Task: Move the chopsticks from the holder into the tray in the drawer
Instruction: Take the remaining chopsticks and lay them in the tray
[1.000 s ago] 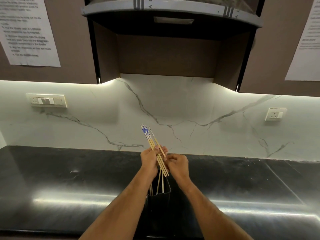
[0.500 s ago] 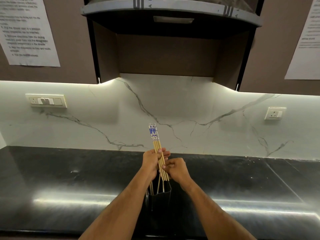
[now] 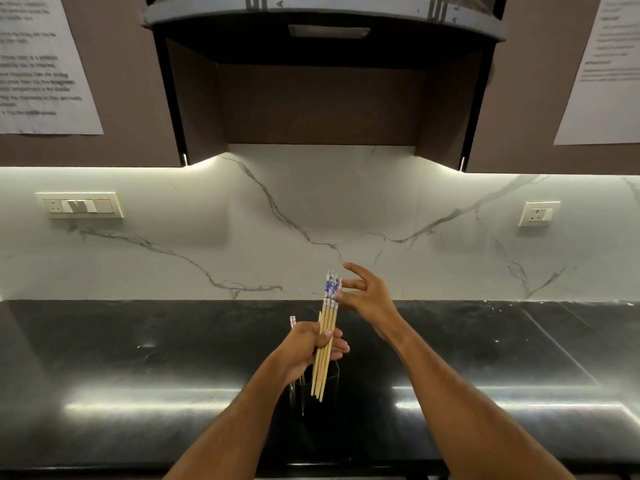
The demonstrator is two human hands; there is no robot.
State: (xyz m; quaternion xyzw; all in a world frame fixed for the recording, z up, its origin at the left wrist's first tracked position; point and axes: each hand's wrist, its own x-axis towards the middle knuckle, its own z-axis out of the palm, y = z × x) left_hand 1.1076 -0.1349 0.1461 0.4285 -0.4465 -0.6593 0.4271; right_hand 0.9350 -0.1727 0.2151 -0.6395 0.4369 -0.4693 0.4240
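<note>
chopsticks [image 3: 327, 336], a bundle of pale wooden ones with blue-and-white patterned tops, stand nearly upright in the left hand [image 3: 304, 351], whose grip is curled round their middle, thumb across the front. their lower tips hang just above the mouth of the dark holder [image 3: 320, 393], which stands on the black glossy table [image 3: 138, 375] near its front edge. another patterned top [image 3: 293, 322] pokes up behind the left hand; it seems to belong to a chopstick left in the holder, though the hand hides its shaft. the right hand [image 3: 367, 296] hovers beside the bundle's tops, fingers spread and relaxed, holding nothing, its fingertips just beside the patterned ends. behind runs a white marble wall [image 3: 311, 209].
</note>
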